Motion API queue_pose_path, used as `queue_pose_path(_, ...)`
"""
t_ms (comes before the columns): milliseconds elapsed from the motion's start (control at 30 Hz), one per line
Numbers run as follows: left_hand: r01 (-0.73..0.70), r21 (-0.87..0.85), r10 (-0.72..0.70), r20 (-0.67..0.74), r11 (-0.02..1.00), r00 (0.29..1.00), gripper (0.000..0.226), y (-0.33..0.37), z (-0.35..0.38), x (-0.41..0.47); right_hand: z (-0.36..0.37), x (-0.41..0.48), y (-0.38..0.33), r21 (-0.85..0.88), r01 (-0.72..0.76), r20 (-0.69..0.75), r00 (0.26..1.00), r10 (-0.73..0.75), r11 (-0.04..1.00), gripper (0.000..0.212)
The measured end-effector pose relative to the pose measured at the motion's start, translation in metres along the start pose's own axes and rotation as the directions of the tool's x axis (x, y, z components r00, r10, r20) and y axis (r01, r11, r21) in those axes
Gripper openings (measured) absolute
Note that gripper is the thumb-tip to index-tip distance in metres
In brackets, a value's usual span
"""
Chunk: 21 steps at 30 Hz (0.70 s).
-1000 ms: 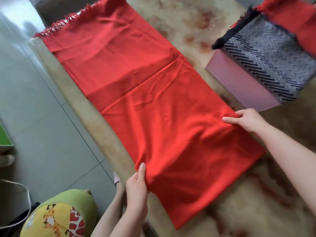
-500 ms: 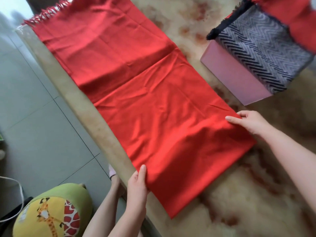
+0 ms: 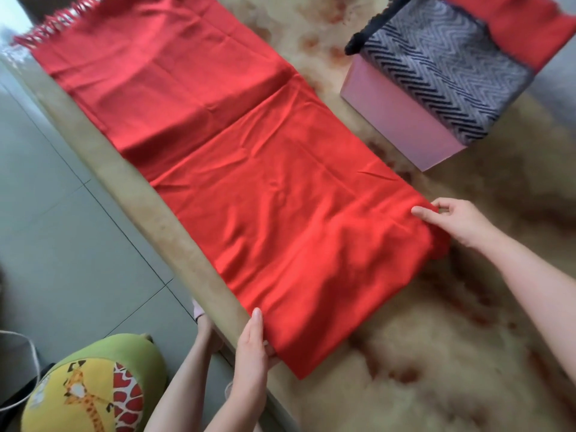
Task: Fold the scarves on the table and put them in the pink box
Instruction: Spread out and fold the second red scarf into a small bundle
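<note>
**Red scarf** (image 3: 280,188): spread flat along the left edge of the table (image 3: 436,353). The fringe is at upper left and the plain end at lower centre. Probably laid out smooth so the next fold lands square.

**Left hand** (image 3: 252,347): lower centre. The thumb lies straight on top with fingers tucked beneath, pinching the scarf's near corner at the table edge.

**Right hand** (image 3: 458,219): right of centre. Thumb and fingers are closed on the opposite corner, where the cloth bunches. With both corners held, the aim is likely to carry this end toward the fringe.

**Box** (image 3: 396,120): pink, upper right, apart from the red scarf. A grey scarf (image 3: 442,67) lies across its top.
</note>
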State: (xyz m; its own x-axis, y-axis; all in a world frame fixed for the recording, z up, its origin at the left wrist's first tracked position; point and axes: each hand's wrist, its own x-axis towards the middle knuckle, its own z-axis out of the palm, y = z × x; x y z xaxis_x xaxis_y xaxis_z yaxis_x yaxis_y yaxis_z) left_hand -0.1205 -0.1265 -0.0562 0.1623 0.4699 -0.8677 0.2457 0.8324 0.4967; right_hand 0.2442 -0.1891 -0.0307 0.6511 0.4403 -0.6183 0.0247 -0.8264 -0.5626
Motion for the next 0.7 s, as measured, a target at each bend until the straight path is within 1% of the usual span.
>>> queue_pose_path(67, 0.011, 0.048, -0.012, 0.016, 0.999, 1.0, 0.024, -0.006, 0.004, -0.004, -0.002, -0.003, 0.005, -0.069, -0.051, 0.045, 0.998, 0.054, 0.996, 0.03)
queue_pose_path(133, -0.043, 0.142, 0.043, 0.005, 0.989, 0.999, 0.029, -0.016, 0.007, -0.007, -0.006, -0.006, 0.011, -0.112, -0.082, 0.107, 0.99, 0.094, 0.99, 0.017)
queue_pose_path(200, -0.048, 0.194, 0.051, -0.012, 0.98, 0.999, 0.03, -0.027, 0.011, -0.014, -0.009, -0.008, 0.021, -0.095, -0.109, 0.115, 0.986, 0.12, 0.989, 0.021)
queue_pose_path(267, -0.044, 0.237, 0.056, -0.041, 0.97, 0.998, 0.029, -0.038, 0.012, -0.021, -0.013, -0.012, 0.027, -0.077, -0.123, 0.05, 0.991, 0.127, 0.989, 0.02)
queue_pose_path(333, -0.047, 0.299, 0.071, -0.069, 0.953, 0.995, 0.048, -0.048, 0.01, -0.023, -0.016, -0.015, 0.032, -0.013, -0.146, -0.006, 0.989, 0.146, 0.989, 0.022)
queue_pose_path(367, -0.037, 0.318, 0.066, -0.08, 0.947, 0.995, 0.051, -0.053, 0.009, -0.023, -0.018, -0.015, 0.035, 0.027, -0.158, -0.015, 0.987, 0.158, 0.987, 0.024)
queue_pose_path(433, -0.011, 0.289, 0.035, -0.08, 0.957, 0.996, 0.041, -0.048, 0.011, -0.025, -0.02, -0.016, 0.039, 0.065, -0.179, -0.029, 0.983, 0.181, 0.982, 0.025)
queue_pose_path(500, 0.054, 0.177, -0.043, -0.068, 0.983, 0.997, 0.034, -0.04, 0.016, -0.028, -0.021, -0.017, 0.042, 0.117, -0.207, -0.032, 0.977, 0.212, 0.971, 0.021)
queue_pose_path(567, 0.138, 0.137, -0.135, -0.03, 0.981, 0.99, 0.045, -0.04, 0.016, -0.028, -0.021, -0.019, 0.045, 0.189, -0.234, -0.01, 0.971, 0.24, 0.954, 0.018)
queue_pose_path(600, 0.144, 0.145, -0.146, -0.001, 0.979, 0.989, 0.045, -0.042, 0.016, -0.028, -0.02, -0.021, 0.046, 0.204, -0.236, -0.002, 0.97, 0.241, 0.95, 0.016)
queue_pose_path(633, 0.15, 0.152, -0.155, 0.027, 0.977, 0.987, 0.041, -0.043, 0.017, -0.031, -0.02, -0.023, 0.047, 0.211, -0.235, -0.006, 0.97, 0.241, 0.949, 0.015)
queue_pose_path(700, 0.181, 0.129, -0.186, 0.03, 0.975, 0.982, 0.026, -0.046, 0.017, -0.036, -0.021, -0.026, 0.048, 0.249, -0.224, -0.047, 0.969, 0.243, 0.942, 0.015)
